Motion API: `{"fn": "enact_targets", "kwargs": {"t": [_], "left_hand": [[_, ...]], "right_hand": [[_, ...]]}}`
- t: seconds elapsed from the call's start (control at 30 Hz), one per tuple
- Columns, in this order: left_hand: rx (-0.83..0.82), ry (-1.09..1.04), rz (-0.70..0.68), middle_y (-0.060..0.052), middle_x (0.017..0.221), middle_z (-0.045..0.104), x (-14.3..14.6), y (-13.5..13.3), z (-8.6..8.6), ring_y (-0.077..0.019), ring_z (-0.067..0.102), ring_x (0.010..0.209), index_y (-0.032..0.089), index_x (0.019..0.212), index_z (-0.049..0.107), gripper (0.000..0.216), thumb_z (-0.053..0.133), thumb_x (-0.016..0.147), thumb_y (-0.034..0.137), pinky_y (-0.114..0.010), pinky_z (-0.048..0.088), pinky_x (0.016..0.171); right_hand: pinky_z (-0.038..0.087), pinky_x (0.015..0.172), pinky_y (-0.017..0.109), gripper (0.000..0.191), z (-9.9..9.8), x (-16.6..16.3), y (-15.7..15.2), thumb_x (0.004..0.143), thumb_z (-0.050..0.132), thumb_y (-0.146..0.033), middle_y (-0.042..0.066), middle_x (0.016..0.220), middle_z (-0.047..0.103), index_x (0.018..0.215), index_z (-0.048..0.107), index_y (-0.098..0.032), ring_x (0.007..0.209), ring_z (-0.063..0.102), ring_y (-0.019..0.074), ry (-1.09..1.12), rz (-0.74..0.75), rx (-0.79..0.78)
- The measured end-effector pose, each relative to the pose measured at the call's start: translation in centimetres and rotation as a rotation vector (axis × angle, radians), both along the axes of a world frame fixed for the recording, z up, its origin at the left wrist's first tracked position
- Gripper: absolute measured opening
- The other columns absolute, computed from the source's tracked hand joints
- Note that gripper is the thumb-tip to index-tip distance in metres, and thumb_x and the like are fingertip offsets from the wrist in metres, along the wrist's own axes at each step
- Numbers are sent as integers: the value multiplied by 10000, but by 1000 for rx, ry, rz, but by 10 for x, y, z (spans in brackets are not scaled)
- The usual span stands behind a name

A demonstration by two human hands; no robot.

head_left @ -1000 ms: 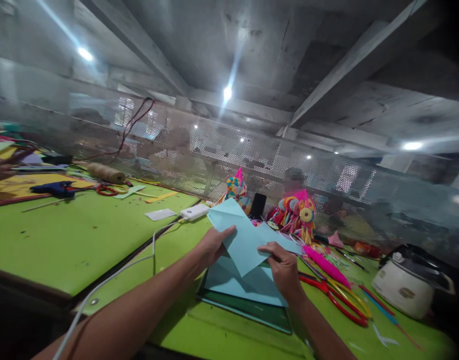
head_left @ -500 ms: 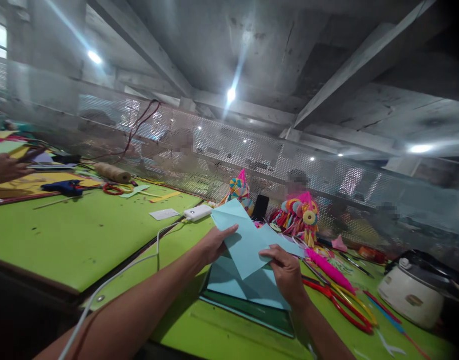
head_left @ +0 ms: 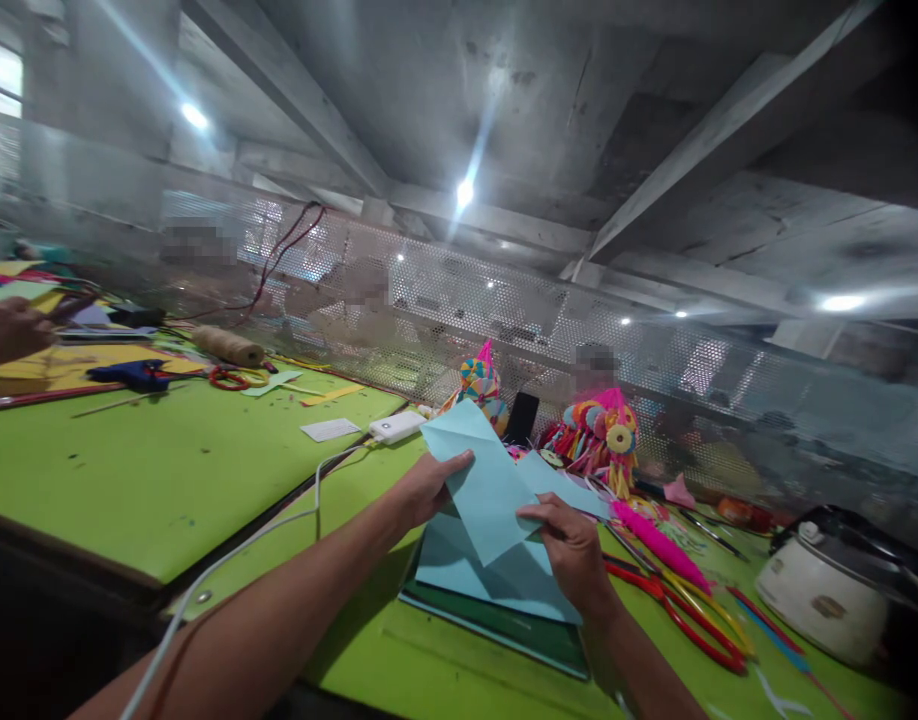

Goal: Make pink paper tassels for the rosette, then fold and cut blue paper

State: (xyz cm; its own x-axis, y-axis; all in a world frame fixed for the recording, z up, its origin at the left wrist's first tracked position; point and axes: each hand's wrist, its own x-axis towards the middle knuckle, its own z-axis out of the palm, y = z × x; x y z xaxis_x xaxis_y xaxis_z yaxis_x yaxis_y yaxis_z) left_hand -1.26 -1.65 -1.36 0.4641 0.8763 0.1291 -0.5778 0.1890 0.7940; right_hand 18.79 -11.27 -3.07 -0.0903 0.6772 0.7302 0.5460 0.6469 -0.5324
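Observation:
I hold a folded light blue paper sheet (head_left: 489,480) above the green table (head_left: 166,480). My left hand (head_left: 421,490) grips its left edge, thumb on top. My right hand (head_left: 571,545) pinches its right side, fingers curled round the paper. Beneath the paper lie more light blue sheets (head_left: 489,575) on a dark green cutting mat (head_left: 504,625).
Red-handled scissors (head_left: 676,610) lie right of the mat, with a pink tassel (head_left: 658,545) and colourful paper ornaments (head_left: 598,435) behind. A white rice cooker (head_left: 834,595) sits far right. A white power bank (head_left: 391,428) with cable, twine roll (head_left: 223,345) and another person's hand (head_left: 9,330) are left.
Nothing but a slight shift of the camera; both hands keep the same hold on the blue paper.

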Motion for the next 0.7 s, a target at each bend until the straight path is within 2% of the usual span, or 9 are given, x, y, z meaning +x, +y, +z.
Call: {"fn": "enact_targets", "kwargs": {"t": [0.13,0.23,0.33,0.4,0.53,0.6,0.7], "left_hand": [[30,12,24,-133,970,709,-1,-3,4,-224,693,760,114,1080,609,490,800,637,199,-321,565,722],[58,22,45,-144,991,702,-3,-5,6,-252,689,823,111,1064,614,496,811,622,219,-337,567,733],[95,47,42,-161,1026,691,-4,-5,6,-280,680,865,107,1060,617,494,809,627,245,-362,568,741],[124,60,10,-170,1045,683,-4,-6,6,-279,678,873,103,1066,616,485,801,641,246,-368,564,764],[170,75,-53,-167,1029,686,-5,-10,12,-263,680,855,94,1031,628,426,786,656,219,-364,559,786],[177,81,-59,-157,1024,689,-7,-12,17,-253,681,842,101,1027,631,419,787,652,208,-355,561,779],[174,110,-83,-138,1018,695,-11,-14,24,-237,681,827,124,1056,629,445,789,648,205,-339,560,773]], "right_hand": [[473,694,296,299,0,1,0,759,493,-98,26,814,617,864,726,-253,774,582,179,20,5,-28],[478,750,315,300,3,-1,-2,728,501,-105,38,864,622,852,732,-250,823,582,191,48,35,-95],[447,881,350,383,11,-3,-7,645,542,-106,63,1111,596,955,721,-244,1037,551,240,78,172,-245],[423,929,371,494,18,-3,-10,589,566,-135,67,1261,533,1057,684,-241,1165,487,280,202,296,-320],[447,896,403,571,32,3,-15,580,555,-196,80,1221,591,1145,622,-249,1131,521,290,493,445,-398],[453,887,412,611,39,7,-19,568,552,-193,85,1220,601,1175,604,-249,1117,534,291,511,508,-467],[446,902,422,655,46,12,-22,579,584,-213,88,1324,529,1233,566,-250,1184,490,300,536,578,-505]]}}
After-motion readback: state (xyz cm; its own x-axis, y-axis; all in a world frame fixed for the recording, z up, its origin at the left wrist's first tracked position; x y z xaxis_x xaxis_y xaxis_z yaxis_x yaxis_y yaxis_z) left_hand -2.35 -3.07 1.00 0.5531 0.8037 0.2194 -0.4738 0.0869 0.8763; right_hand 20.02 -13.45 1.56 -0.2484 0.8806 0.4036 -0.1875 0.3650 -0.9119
